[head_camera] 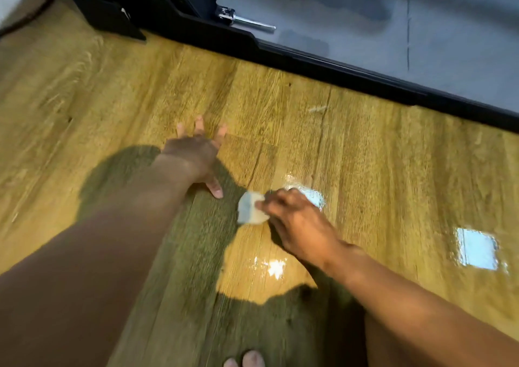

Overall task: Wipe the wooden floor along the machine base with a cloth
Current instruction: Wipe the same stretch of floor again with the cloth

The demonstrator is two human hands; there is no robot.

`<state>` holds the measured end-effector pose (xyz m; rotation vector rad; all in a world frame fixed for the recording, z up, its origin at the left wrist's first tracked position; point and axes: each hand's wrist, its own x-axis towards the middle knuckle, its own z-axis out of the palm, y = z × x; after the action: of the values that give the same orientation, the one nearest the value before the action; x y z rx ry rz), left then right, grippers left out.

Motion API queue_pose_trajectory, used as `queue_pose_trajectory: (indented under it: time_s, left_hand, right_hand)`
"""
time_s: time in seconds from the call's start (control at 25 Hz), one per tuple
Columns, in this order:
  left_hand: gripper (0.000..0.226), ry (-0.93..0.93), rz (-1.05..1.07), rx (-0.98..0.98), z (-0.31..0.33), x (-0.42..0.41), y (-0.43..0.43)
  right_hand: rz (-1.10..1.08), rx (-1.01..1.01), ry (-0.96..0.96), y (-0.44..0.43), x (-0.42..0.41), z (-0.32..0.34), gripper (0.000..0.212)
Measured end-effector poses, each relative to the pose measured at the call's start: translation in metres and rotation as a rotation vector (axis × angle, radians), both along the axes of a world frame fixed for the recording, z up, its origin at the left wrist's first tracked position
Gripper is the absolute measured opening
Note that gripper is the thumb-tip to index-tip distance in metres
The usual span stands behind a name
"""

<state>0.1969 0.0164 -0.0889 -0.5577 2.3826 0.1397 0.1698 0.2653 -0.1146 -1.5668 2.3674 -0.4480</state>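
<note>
My left hand (196,153) lies flat on the wooden floor (140,94), fingers spread and pointing toward the machine. My right hand (295,220) pinches a small white cloth (251,208) and holds it against the floor just right of my left thumb. The black machine base (323,63) runs diagonally from upper left to the right edge, well beyond both hands. The picture is blurred by motion.
A grey deck (393,24) sits inside the black base, with a chrome pin (247,22) near its left end. A dark cable (33,15) curves at the top left. Bright window reflections (477,250) shine on the floor at right. Toes (247,359) show at the bottom edge.
</note>
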Motion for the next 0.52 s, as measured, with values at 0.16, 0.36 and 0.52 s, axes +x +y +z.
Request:
queue_pose_trajectory:
  time_s: [0.16, 0.36, 0.52]
  left_hand:
    - [0.147, -0.040, -0.027, 0.000, 0.000, -0.003, 0.002]
    - [0.143, -0.038, -0.062, -0.006, 0.002, -0.003, 0.001]
    - [0.141, -0.029, -0.068, -0.005, -0.002, -0.001, -0.001]
  right_hand:
    - [-0.094, 0.008, -0.030, -0.024, -0.071, 0.004, 0.038]
    - [-0.332, -0.019, 0.059, -0.046, -0.069, -0.007, 0.035]
    - [-0.034, -0.002, 0.095, -0.039, -0.096, -0.003, 0.034]
